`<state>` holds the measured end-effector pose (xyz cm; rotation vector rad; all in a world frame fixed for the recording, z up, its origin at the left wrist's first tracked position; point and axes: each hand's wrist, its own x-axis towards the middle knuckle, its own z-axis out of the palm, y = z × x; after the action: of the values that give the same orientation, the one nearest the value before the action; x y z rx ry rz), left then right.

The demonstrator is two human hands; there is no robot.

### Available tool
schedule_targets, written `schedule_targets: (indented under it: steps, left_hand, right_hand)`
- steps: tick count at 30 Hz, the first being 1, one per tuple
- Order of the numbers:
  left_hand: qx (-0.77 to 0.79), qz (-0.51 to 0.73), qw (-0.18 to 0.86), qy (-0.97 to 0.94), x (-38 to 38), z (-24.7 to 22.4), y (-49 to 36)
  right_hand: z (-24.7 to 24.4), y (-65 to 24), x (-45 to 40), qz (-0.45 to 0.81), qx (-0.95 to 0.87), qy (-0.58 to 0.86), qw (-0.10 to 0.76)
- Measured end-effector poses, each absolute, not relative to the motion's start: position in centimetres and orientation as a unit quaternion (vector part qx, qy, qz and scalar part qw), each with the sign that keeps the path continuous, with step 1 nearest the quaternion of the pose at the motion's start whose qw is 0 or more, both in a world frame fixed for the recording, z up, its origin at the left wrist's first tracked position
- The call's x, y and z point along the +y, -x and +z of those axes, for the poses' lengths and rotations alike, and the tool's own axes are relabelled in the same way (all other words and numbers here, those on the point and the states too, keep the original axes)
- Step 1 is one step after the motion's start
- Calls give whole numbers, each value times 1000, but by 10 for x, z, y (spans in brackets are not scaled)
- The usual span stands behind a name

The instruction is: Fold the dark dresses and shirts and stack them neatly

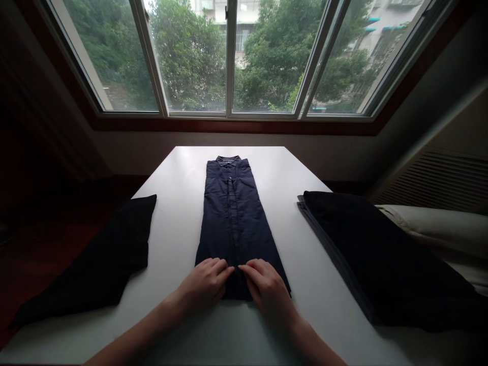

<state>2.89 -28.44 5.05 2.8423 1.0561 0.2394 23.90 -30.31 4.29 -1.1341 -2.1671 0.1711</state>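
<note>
A dark navy shirt (238, 218) lies on the white table (171, 203), folded into a long narrow strip. Its collar points to the window, and its button placket runs down the middle, facing up. Near the hem, my left hand (208, 279) rests on the shirt just left of the placket, fingers curled and pinching the cloth. My right hand (267, 284) mirrors it on the other side of the placket, its fingers also closed on the fabric. The two sets of fingertips almost meet. Both palms hide parts of the lower shirt.
Left of the shirt, a black folded garment (114, 254) hangs toward the table's edge. A stack of dark folded clothes (366, 249) lies on the right, with pale cloth (438, 223) beyond it. A window (229, 61) stands behind the table.
</note>
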Motion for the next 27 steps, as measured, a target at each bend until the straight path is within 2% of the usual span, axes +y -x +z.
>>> schedule_targets:
  steps: [4,11,19,27]
  left_hand:
    - [338,123,58,-931,-286,49,-28]
    - [335,181,61,-923,-288,50,-27]
    - [326,132,91,-932,-290,50,-32]
    - [331,37,24,-943,-322,79,-6]
  right_hand:
    - [42,-239,-306,81,-836,434,326]
    - [41,-243,-307,61,-822,431,366]
    - [38,-242,-308,68,-863,406,293]
    - [46,-297,-316,26,-932,339,124]
